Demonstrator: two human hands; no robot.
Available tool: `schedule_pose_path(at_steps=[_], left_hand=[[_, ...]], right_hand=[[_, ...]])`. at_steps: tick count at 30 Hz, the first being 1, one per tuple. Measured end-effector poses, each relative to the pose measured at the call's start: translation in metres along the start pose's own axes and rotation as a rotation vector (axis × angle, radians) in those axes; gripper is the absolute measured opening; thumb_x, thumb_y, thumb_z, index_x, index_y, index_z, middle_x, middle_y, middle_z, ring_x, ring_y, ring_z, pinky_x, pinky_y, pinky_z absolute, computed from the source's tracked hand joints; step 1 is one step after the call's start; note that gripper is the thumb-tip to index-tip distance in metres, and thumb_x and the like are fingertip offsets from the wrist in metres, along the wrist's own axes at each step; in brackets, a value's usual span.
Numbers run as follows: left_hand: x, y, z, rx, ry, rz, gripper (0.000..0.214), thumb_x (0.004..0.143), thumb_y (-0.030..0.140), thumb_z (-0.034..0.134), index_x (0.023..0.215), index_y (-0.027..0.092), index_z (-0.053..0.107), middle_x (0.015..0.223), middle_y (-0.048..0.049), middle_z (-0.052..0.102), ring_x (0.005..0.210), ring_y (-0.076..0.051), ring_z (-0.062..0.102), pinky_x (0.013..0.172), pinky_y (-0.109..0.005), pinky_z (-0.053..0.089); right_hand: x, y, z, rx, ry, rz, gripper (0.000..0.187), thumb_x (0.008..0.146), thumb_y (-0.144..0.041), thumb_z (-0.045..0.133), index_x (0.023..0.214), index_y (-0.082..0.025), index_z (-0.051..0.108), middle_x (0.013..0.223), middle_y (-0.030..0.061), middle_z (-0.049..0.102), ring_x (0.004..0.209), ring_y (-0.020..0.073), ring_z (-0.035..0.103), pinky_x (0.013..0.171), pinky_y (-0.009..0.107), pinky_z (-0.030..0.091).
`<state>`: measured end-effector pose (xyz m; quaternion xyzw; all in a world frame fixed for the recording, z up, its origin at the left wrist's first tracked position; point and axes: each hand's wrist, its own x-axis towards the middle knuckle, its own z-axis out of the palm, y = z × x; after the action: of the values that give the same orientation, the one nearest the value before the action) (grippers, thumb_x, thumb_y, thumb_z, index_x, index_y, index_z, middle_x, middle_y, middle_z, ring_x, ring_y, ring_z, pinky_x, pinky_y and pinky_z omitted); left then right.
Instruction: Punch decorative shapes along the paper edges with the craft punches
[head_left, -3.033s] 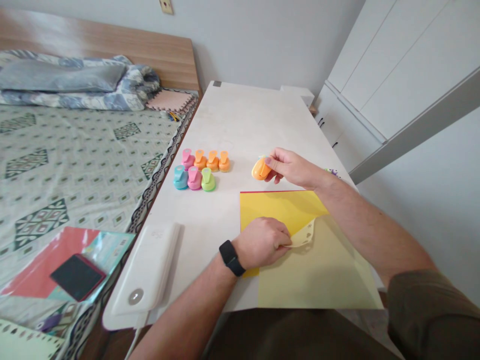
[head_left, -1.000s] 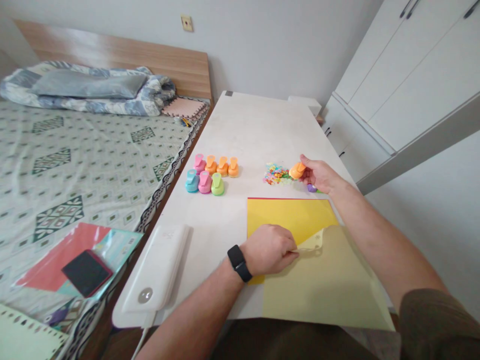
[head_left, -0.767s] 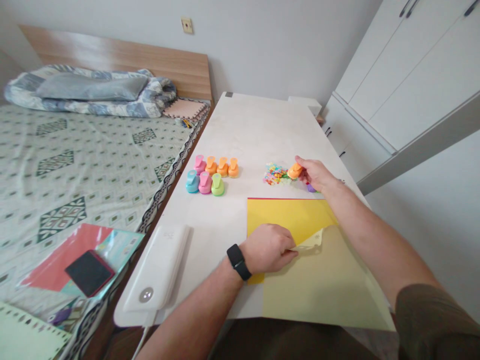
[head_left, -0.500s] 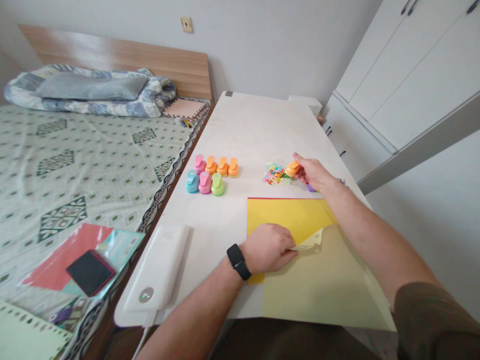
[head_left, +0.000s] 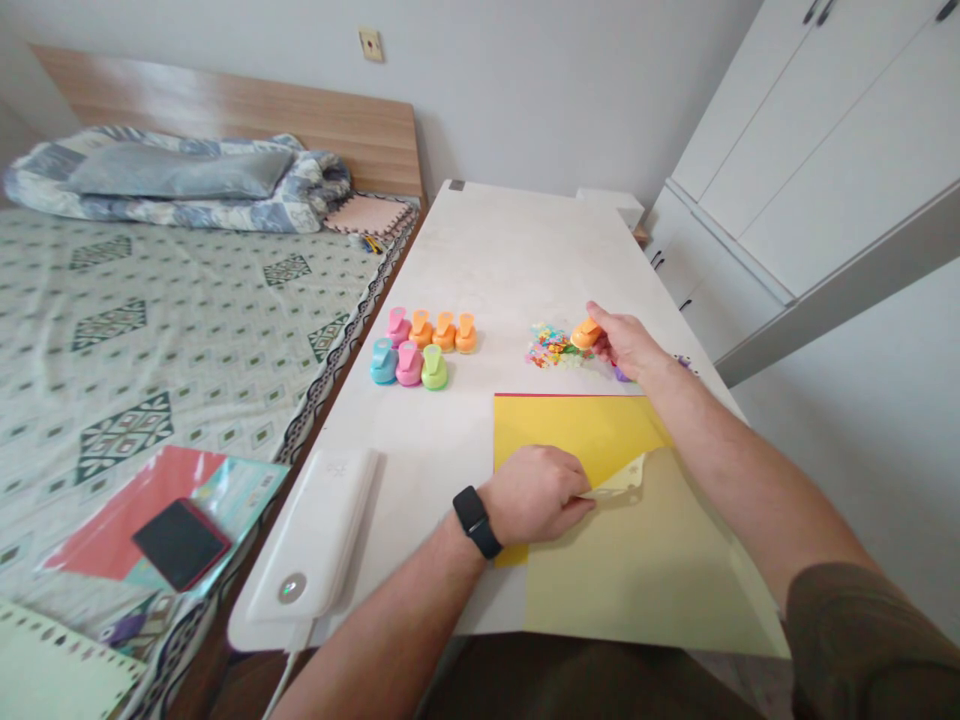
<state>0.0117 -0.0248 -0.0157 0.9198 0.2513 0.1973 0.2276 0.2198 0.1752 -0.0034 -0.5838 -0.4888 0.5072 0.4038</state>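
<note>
My left hand (head_left: 541,492), with a black watch on its wrist, pinches the edge of a pale yellow sheet of paper (head_left: 645,560). That edge is lifted and shows small punched holes. Beneath it lies a brighter yellow sheet (head_left: 555,420) with a thin red edge at its far side. My right hand (head_left: 622,340) grips an orange craft punch (head_left: 586,333) over the right side of a heap of small coloured paper cut-outs (head_left: 551,346). A purple object (head_left: 622,373) is partly hidden below my right hand.
Several craft punches (head_left: 409,362) in pink, orange, blue and green stand in two rows on the white table (head_left: 525,250). A white device with a cable (head_left: 322,540) lies at the near left. On the bed are a phone (head_left: 180,545) and plastic-wrapped paper (head_left: 247,485).
Almost nothing differs. The view has shifted very slightly, while both hands keep their hold on the paper and the orange punch.
</note>
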Motion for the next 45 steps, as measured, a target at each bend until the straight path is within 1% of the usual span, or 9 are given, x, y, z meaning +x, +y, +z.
schedule_pose_path(at_steps=[4, 10, 17, 20, 23, 28, 33, 40, 45], left_hand=[[0.001, 0.001, -0.001, -0.009, -0.004, -0.001, 0.023, 0.095, 0.028, 0.059, 0.083, 0.016, 0.073, 0.085, -0.0066, 0.074, 0.079, -0.019, 0.069, 0.073, -0.029, 0.049], [0.0, 0.001, -0.001, -0.017, -0.004, -0.013, 0.023, 0.095, 0.028, 0.057, 0.084, 0.017, 0.073, 0.084, -0.0062, 0.074, 0.079, -0.019, 0.069, 0.073, -0.029, 0.049], [-0.001, 0.0, 0.001, 0.003, 0.007, -0.026, 0.023, 0.095, 0.029, 0.058, 0.083, 0.017, 0.072, 0.083, -0.0056, 0.072, 0.077, -0.018, 0.068, 0.072, -0.029, 0.048], [0.0, 0.0, 0.0, 0.009, 0.01, -0.024, 0.023, 0.095, 0.03, 0.059, 0.081, 0.017, 0.071, 0.082, -0.0054, 0.072, 0.076, -0.017, 0.067, 0.071, -0.028, 0.047], [-0.001, 0.0, 0.0, 0.015, 0.015, -0.025, 0.023, 0.095, 0.029, 0.058, 0.08, 0.016, 0.071, 0.082, -0.0053, 0.071, 0.075, -0.017, 0.066, 0.071, -0.028, 0.047], [-0.001, 0.0, -0.002, 0.021, 0.017, -0.028, 0.025, 0.095, 0.03, 0.058, 0.079, 0.016, 0.071, 0.082, -0.0053, 0.072, 0.075, -0.017, 0.066, 0.069, -0.028, 0.046], [-0.002, 0.0, -0.002, 0.05, 0.02, -0.039, 0.026, 0.095, 0.032, 0.059, 0.076, 0.017, 0.069, 0.081, -0.0046, 0.071, 0.074, -0.017, 0.066, 0.067, -0.029, 0.044], [-0.003, -0.001, 0.0, 0.103, 0.023, -0.052, 0.032, 0.095, 0.036, 0.06, 0.069, 0.017, 0.062, 0.078, -0.0043, 0.069, 0.07, -0.016, 0.063, 0.063, -0.031, 0.041], [-0.003, 0.0, -0.001, 0.104, 0.023, -0.049, 0.032, 0.094, 0.036, 0.061, 0.069, 0.017, 0.06, 0.077, -0.0044, 0.069, 0.07, -0.017, 0.063, 0.063, -0.031, 0.041]], right_hand=[[-0.001, -0.002, 0.001, 0.064, -0.034, -0.01, 0.048, 0.084, -0.062, 0.072, 0.076, -0.015, 0.065, 0.061, 0.0058, 0.067, 0.044, 0.0107, 0.053, 0.034, 0.021, 0.036], [-0.018, -0.007, 0.016, 0.049, -0.202, -0.097, 0.049, 0.082, -0.064, 0.074, 0.083, -0.016, 0.069, 0.075, 0.0068, 0.072, 0.052, 0.0097, 0.056, 0.043, 0.02, 0.043], [-0.044, -0.024, 0.065, -0.072, -0.548, -0.146, 0.045, 0.084, -0.06, 0.074, 0.095, -0.016, 0.072, 0.087, 0.0067, 0.075, 0.063, 0.0097, 0.06, 0.056, 0.019, 0.052], [-0.045, -0.027, 0.091, -0.131, -0.642, -0.146, 0.045, 0.085, -0.059, 0.074, 0.097, -0.016, 0.072, 0.089, 0.0072, 0.076, 0.065, 0.0104, 0.062, 0.057, 0.02, 0.054], [-0.042, -0.028, 0.119, -0.194, -0.69, -0.164, 0.045, 0.084, -0.06, 0.074, 0.092, -0.015, 0.072, 0.088, 0.008, 0.077, 0.064, 0.0107, 0.062, 0.057, 0.021, 0.054], [-0.031, -0.023, 0.157, -0.307, -0.71, -0.156, 0.046, 0.082, -0.061, 0.075, 0.081, -0.015, 0.069, 0.078, 0.0057, 0.074, 0.057, 0.01, 0.058, 0.052, 0.021, 0.05], [-0.024, -0.018, 0.177, -0.356, -0.624, -0.139, 0.049, 0.084, -0.064, 0.072, 0.076, -0.015, 0.066, 0.074, 0.0057, 0.071, 0.058, 0.0115, 0.058, 0.05, 0.022, 0.049], [-0.038, -0.015, 0.175, -0.426, -0.503, -0.168, 0.034, 0.086, -0.048, 0.076, 0.092, -0.016, 0.067, 0.087, 0.0056, 0.074, 0.069, 0.0135, 0.066, 0.054, 0.021, 0.052], [-0.045, -0.02, 0.162, -0.425, -0.516, -0.173, 0.029, 0.087, -0.041, 0.075, 0.098, -0.017, 0.064, 0.09, 0.0057, 0.073, 0.071, 0.0141, 0.068, 0.056, 0.022, 0.055]])
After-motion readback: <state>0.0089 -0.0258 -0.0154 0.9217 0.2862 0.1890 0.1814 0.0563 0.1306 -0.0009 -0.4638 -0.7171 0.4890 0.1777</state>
